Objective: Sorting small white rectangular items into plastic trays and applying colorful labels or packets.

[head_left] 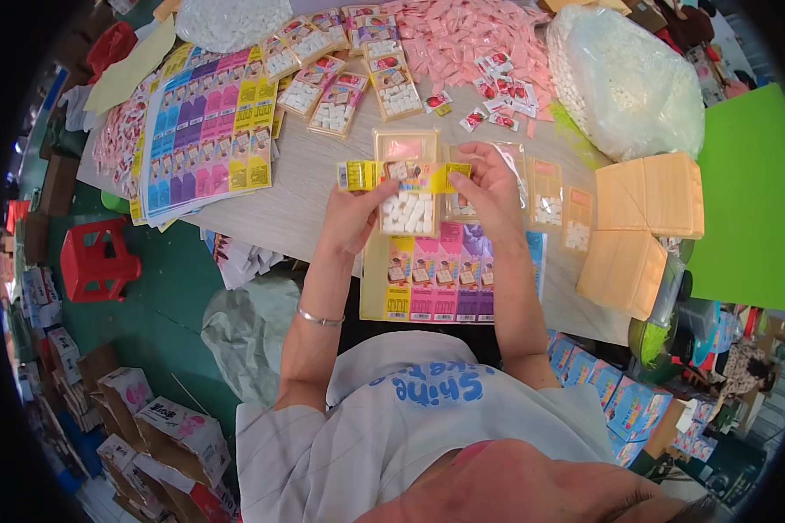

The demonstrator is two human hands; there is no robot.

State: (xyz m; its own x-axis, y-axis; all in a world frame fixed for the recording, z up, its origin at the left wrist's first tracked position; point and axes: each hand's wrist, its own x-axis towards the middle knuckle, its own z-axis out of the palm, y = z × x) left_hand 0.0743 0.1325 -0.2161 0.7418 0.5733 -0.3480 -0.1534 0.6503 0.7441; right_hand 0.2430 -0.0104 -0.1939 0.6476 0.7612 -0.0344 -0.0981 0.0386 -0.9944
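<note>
Part of my own head (515,488) comes nearest the camera, with my pale T-shirt (358,440) just beyond it. Past that, between my hands, is the yellow strip (410,177), a printed sleeve laid crosswise over the clear box (406,211) that holds white pieces. Its long axis runs from my left hand to my right, one flap poking out past each thumb, print facing up. The box lies at a right angle beneath it: its long axis runs away from my body, far end beyond my fingers, near end closer to me than my thumbs.

My left hand (355,209) pinches the strip near its left end, thumb on top; that thumb overlaps the box's left side, so I judge this hand the nearer one. My right hand (490,187) pinches the right flap, thumb just outside the box's edge, fingers curled beyond. Whether the strip touches the box, I cannot tell.

Under and beside my right hand sits another box (460,207), and farther right of it a filled box (547,196). Toward my body from both hands lies a sheet of colourful labels (445,277). Well left of my left hand is a stack of printed sheets (205,131). Beyond my hands are packed boxes (397,91) and a heap of pink packets (471,39); far right of my right hand stand beige trays (645,196).
</note>
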